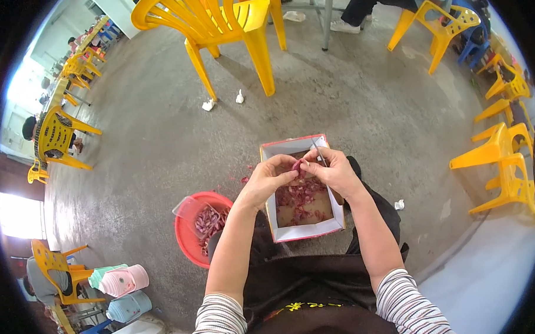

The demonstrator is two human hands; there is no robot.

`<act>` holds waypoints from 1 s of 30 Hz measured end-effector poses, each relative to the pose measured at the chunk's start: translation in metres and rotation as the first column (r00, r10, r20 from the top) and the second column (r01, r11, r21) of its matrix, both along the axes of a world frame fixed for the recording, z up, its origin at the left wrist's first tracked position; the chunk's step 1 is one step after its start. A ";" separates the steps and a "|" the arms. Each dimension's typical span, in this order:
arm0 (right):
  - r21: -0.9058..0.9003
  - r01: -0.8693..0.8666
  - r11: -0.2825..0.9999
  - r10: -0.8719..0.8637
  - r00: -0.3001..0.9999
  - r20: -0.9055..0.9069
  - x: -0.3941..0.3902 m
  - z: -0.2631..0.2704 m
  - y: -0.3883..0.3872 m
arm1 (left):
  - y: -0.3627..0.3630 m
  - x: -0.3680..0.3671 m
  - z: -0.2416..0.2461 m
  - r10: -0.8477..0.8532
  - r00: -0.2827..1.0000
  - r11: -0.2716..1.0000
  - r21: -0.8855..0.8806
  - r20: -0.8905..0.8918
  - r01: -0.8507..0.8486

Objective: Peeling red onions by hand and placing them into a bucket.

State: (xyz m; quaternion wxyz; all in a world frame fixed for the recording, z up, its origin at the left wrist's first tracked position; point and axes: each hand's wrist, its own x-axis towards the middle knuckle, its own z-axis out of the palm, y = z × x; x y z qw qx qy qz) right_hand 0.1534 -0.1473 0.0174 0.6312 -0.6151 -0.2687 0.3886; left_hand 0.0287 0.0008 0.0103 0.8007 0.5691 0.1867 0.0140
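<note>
My left hand [268, 178] pinches a small red-purple bulb [298, 165], a shallot or purple garlic clove, above an open cardboard box. The fingertips of my right hand [337, 172] touch the same bulb. That hand also keeps a knife [338, 197] against the palm, its thin blade pointing away from me and its brown handle beneath the hand. Red-purple skins [300, 196] litter the bottom of the white-walled box [307, 231]. Left of my forearm is a red plastic basin [185, 248], holding several small bulbs [206, 222] and a clear plastic container [186, 208].
A yellow plastic chair [258, 57] stands ahead on the concrete floor [151, 127]. More yellow chairs [496, 145] line the right side. Thermos flasks [128, 280] stand at lower left. Crumpled tissues [209, 105] lie about. People sit at tables farther off.
</note>
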 end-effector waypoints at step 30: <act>-0.023 0.117 0.993 -0.118 0.939 -0.324 -0.024 -0.002 0.006 | -0.010 0.003 -0.009 0.333 0.937 0.936 -0.153 0.106 -0.316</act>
